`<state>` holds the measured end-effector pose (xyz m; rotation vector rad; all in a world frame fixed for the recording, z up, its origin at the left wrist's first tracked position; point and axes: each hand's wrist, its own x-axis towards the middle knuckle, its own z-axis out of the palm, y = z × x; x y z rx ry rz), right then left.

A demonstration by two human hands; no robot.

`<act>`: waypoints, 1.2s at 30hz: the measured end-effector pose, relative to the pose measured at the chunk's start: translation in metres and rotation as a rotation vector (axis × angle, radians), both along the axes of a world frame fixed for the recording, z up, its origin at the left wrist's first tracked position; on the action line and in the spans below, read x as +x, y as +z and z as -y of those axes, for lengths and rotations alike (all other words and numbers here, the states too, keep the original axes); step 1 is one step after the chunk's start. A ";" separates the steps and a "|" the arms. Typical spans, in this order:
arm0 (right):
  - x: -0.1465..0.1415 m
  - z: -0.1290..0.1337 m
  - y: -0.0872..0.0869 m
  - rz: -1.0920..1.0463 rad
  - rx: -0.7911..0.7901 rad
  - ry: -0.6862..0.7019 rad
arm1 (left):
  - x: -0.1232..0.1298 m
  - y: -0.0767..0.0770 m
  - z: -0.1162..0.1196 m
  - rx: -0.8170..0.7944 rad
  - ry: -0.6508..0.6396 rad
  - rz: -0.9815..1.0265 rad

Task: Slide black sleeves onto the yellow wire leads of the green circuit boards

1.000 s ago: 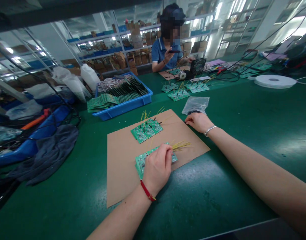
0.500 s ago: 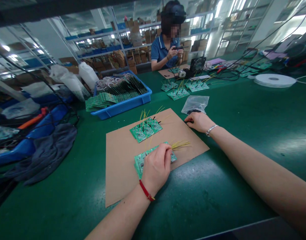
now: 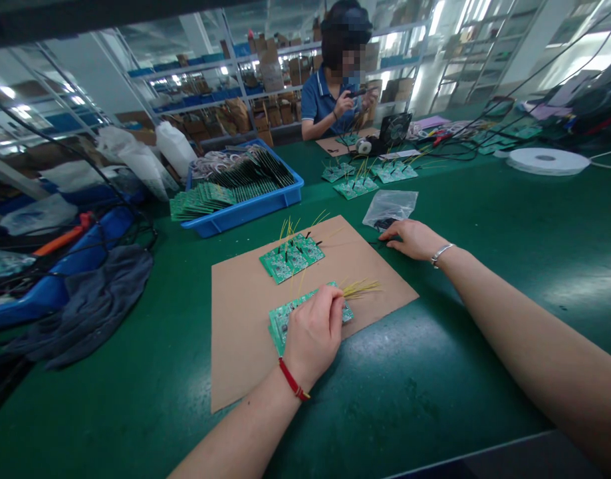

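Observation:
My left hand (image 3: pixel 312 336) rests over a green circuit board (image 3: pixel 281 326) and pinches it, with a tuft of thin yellow wires (image 3: pixel 360 288) sticking out past my fingers. The board lies on a brown cardboard sheet (image 3: pixel 245 339). Farther up the sheet sits a group of green circuit boards (image 3: pixel 291 258) with yellow wires and small black parts standing on them. My right hand (image 3: pixel 412 239) lies at the sheet's far right edge, its fingertips beside a thin black item (image 3: pixel 383 242) just below a clear plastic bag (image 3: pixel 389 208).
A blue tray (image 3: pixel 245 209) holds stacked green boards. A seated person in a blue shirt (image 3: pixel 325 110) works across the green bench, behind more boards (image 3: pixel 348 188) and a small fan (image 3: pixel 395 128). A dark cloth (image 3: pixel 80 306) lies at left, and a white tape roll (image 3: pixel 547 161) at right.
My right hand has slid a little to the right along the sheet's edge, closer to the black item. My left hand stays on the board.

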<state>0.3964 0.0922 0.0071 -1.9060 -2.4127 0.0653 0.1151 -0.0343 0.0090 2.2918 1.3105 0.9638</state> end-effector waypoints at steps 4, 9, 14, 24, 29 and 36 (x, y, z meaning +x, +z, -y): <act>-0.001 0.000 -0.001 0.028 0.035 -0.012 | 0.000 0.001 0.000 0.016 -0.003 -0.007; -0.012 0.002 -0.002 0.035 0.076 -0.012 | 0.001 0.001 0.000 0.028 -0.007 0.004; -0.002 0.001 0.000 0.051 0.122 -0.016 | 0.000 0.001 0.000 0.020 -0.004 0.002; 0.024 -0.003 -0.004 0.013 0.084 0.045 | 0.000 0.001 0.000 0.006 -0.008 0.002; 0.027 0.000 -0.003 0.021 0.048 0.051 | 0.000 0.000 0.000 0.000 -0.024 0.016; 0.033 0.017 -0.003 0.057 0.092 0.134 | -0.001 -0.001 -0.002 -0.002 -0.035 0.024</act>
